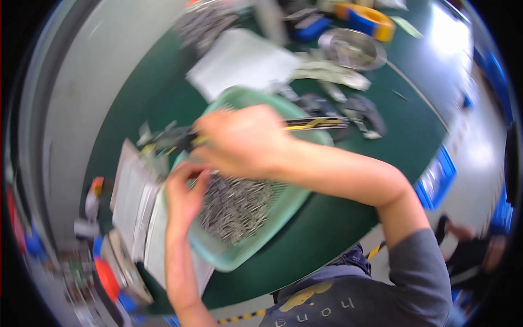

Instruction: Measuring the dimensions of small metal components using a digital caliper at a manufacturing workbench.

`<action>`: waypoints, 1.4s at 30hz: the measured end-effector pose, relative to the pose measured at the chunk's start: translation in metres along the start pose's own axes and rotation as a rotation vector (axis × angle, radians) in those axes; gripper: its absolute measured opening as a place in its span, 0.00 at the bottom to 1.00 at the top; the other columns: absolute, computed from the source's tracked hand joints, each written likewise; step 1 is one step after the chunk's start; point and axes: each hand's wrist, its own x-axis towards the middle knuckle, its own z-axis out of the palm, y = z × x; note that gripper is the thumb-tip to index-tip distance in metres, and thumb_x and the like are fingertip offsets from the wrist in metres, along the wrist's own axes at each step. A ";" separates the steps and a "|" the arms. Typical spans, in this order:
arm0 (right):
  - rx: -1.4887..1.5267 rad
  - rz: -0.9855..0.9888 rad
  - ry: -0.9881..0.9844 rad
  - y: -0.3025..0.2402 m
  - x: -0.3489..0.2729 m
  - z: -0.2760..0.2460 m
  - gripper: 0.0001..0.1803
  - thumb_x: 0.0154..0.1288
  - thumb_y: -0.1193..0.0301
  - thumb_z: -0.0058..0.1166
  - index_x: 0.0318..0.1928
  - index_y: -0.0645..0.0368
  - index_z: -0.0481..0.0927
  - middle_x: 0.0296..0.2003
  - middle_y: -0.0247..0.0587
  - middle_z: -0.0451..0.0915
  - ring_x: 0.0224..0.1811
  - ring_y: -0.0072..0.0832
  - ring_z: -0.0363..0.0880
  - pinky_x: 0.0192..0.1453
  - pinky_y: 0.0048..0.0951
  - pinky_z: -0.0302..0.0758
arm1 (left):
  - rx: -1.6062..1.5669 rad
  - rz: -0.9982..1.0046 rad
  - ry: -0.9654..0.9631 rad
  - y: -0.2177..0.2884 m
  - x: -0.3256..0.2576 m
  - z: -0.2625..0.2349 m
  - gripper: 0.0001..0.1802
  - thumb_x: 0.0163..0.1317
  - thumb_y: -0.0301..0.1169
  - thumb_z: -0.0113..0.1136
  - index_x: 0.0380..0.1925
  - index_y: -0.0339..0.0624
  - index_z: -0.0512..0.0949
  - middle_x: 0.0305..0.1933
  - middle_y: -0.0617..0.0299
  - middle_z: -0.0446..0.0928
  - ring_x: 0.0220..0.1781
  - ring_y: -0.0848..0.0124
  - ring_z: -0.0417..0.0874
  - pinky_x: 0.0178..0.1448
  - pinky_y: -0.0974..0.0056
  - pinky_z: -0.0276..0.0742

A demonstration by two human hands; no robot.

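A pale green plastic basket (289, 212) holds a heap of small, thin silvery metal pieces (234, 210). Above its far part, my right hand (245, 139) is closed around a long, narrow black-and-yellow tool (316, 123) that sticks out to the right; motion blur hides its exact kind. My left hand (185, 193) is at the basket's left side, with thumb and fingertips brought together just below the right hand. Anything pinched there is too small or blurred to make out. Dark and pale parts (169, 139) lie left of the right hand, smeared.
Beyond the basket are white paper (239, 62), a round metal bowl (353, 49), a yellow tape roll (376, 22), a pale glove (332, 71) and dark grey tools (365, 111). White boxes (131, 201) stand at left on the green table (348, 223). A blue bin (438, 177) is at right.
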 end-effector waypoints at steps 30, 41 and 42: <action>-0.047 -0.213 0.073 -0.017 -0.011 -0.002 0.15 0.45 0.65 0.65 0.30 0.61 0.77 0.15 0.36 0.71 0.12 0.26 0.65 0.17 0.24 0.62 | -1.080 0.007 0.323 -0.008 -0.072 -0.037 0.12 0.52 0.24 0.59 0.38 0.35 0.73 0.34 0.64 0.74 0.36 0.80 0.74 0.43 0.74 0.70; -0.108 -0.370 0.135 -0.017 -0.014 -0.001 0.15 0.47 0.64 0.63 0.30 0.60 0.75 0.20 0.37 0.75 0.16 0.34 0.73 0.18 0.29 0.68 | -1.086 -0.025 0.314 -0.011 -0.078 -0.034 0.06 0.54 0.24 0.59 0.31 0.37 0.73 0.32 0.65 0.74 0.36 0.79 0.73 0.41 0.74 0.69; -0.101 -0.348 0.139 -0.015 -0.011 -0.001 0.15 0.47 0.64 0.63 0.30 0.60 0.75 0.20 0.37 0.75 0.16 0.34 0.73 0.18 0.29 0.68 | -1.079 -0.036 0.294 -0.010 -0.075 -0.035 0.06 0.54 0.24 0.59 0.31 0.37 0.73 0.32 0.65 0.74 0.36 0.79 0.73 0.41 0.74 0.69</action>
